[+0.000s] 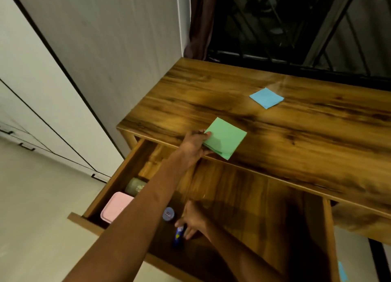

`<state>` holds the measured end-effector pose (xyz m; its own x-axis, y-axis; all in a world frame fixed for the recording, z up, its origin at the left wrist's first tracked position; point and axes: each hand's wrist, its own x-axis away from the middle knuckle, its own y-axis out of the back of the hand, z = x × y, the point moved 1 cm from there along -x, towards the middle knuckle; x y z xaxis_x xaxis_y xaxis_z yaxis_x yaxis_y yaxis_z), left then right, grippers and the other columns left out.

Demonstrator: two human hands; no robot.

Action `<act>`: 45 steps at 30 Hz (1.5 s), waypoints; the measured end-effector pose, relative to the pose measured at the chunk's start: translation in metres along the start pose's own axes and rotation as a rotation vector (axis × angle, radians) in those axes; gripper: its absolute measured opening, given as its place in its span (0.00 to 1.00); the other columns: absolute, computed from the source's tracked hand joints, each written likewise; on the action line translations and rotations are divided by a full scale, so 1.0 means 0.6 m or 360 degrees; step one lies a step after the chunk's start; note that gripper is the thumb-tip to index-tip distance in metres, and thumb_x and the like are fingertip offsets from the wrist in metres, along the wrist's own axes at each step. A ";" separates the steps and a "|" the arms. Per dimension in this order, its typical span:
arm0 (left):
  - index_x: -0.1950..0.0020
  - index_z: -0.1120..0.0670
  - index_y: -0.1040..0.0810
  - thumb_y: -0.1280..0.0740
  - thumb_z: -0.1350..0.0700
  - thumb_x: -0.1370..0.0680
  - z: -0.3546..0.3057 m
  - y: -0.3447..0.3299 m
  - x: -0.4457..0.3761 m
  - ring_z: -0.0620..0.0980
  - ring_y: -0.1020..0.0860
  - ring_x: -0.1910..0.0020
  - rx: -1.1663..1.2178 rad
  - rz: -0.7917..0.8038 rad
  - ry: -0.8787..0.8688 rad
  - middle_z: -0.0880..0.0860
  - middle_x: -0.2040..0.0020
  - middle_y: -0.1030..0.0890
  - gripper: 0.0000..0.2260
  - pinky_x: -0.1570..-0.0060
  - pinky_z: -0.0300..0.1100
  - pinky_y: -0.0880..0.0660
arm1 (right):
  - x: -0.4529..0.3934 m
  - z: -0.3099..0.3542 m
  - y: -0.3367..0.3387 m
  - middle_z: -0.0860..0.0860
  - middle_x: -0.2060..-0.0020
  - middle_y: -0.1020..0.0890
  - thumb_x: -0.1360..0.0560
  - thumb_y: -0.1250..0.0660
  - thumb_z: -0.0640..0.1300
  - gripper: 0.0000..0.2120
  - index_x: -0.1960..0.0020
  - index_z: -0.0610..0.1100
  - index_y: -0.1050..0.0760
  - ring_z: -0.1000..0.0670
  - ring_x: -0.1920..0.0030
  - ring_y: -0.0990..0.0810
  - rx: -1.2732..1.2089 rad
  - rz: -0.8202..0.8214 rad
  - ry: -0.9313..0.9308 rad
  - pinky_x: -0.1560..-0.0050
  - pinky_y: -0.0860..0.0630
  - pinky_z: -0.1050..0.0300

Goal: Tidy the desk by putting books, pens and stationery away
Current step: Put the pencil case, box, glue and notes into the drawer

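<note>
Nearest the camera, the right hand [191, 221] reaches down into the open drawer [243, 197] and its fingers curl round the top of a dark blue tube with a white-and-yellow label [178, 237], perhaps a glue stick, which stands or leans on the drawer floor near the front edge. Just beside that hand, to the left, sits a small round blue-lidded pot [168, 214]; its lettering is too small to read. Further left, partly hidden under the left forearm, a pink box with rounded corners [115, 206] lies against the drawer's left wall, and just behind it a pale, greenish cylinder [135, 185] lies on its side.

The left arm stretches across the drawer to the wooden desk [285, 133]. There the left hand [193, 143] pinches the near left corner of a green square pad of sticky notes [225, 137], thumb on top and fingers underneath, at the desk's front edge. The pad lies flat or nearly so, one corner jutting slightly past the edge above the drawer.

Well apart from it, further back and to the right on the desktop, a blue square pad of sticky notes [266, 98] lies flat by itself. Beyond the desk hangs a dark curtain [201, 21] beside a window with a metal grille [296, 27], and pale cabinet doors [63, 59] run along the left
</note>
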<state>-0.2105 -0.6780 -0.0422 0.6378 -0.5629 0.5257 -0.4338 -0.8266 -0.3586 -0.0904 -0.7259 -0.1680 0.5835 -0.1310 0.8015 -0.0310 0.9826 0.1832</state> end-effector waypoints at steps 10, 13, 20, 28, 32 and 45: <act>0.42 0.61 0.32 0.37 0.62 0.21 -0.026 -0.065 -0.072 0.57 0.24 0.44 -0.0051 -0.0138 -0.0090 0.60 0.40 0.24 0.09 0.61 0.52 0.21 | 0.107 0.122 0.283 0.41 0.65 0.15 0.23 0.35 0.38 0.14 0.41 0.31 0.26 0.47 0.65 0.15 0.0435 -0.0058 -0.0010 0.64 0.17 0.56; 0.43 0.57 0.32 0.36 0.61 0.22 -0.029 -0.080 -0.104 0.58 0.24 0.44 0.0002 -0.0262 -0.0124 0.59 0.40 0.24 0.10 0.64 0.49 0.23 | 0.131 0.164 0.449 0.44 0.78 0.20 0.24 0.34 0.36 0.06 0.53 0.32 0.25 0.51 0.78 0.20 0.0311 -0.0336 -0.0091 0.78 0.24 0.63; 0.40 0.57 0.33 0.31 0.60 0.24 -0.018 -0.124 -0.163 0.56 0.25 0.41 0.0123 -0.0335 -0.0138 0.58 0.42 0.25 0.16 0.55 0.48 0.23 | -0.023 0.170 0.672 0.40 0.38 0.25 0.29 0.27 0.46 0.26 0.36 0.37 0.30 0.40 0.39 0.25 0.0273 -0.1618 0.0354 0.43 0.25 0.49; 0.43 0.59 0.27 0.33 0.62 0.23 -0.018 -0.145 -0.208 0.57 0.22 0.42 0.0239 -0.0315 -0.0181 0.59 0.43 0.20 0.09 0.63 0.45 0.20 | -0.101 0.179 0.743 0.40 0.30 0.34 0.32 0.28 0.61 0.40 0.30 0.39 0.37 0.38 0.31 0.37 0.0692 -0.1579 0.0104 0.32 0.37 0.46; 0.42 0.60 0.26 0.33 0.63 0.24 -0.014 -0.160 -0.211 0.56 0.20 0.46 0.0296 -0.0352 -0.0182 0.59 0.45 0.19 0.11 0.71 0.39 0.20 | -0.120 0.197 0.768 0.40 0.32 0.31 0.42 0.21 0.60 0.43 0.34 0.43 0.32 0.37 0.33 0.32 0.0557 -0.1458 -0.0003 0.35 0.33 0.43; 0.40 0.56 0.31 0.41 0.64 0.19 0.000 -0.193 -0.208 0.57 0.23 0.41 0.0249 -0.0425 -0.0156 0.58 0.41 0.23 0.09 0.46 0.51 0.22 | -0.058 0.163 0.747 0.44 0.42 0.23 0.22 0.36 0.43 0.16 0.35 0.40 0.29 0.43 0.41 0.24 -0.0963 -0.1284 0.0638 0.48 0.25 0.49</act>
<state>-0.2400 -0.5120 -0.0661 0.7776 -0.3171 0.5429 -0.1448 -0.9306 -0.3361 -0.2040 -0.2938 -0.0584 0.4785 -0.8230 0.3062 0.8219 0.5425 0.1737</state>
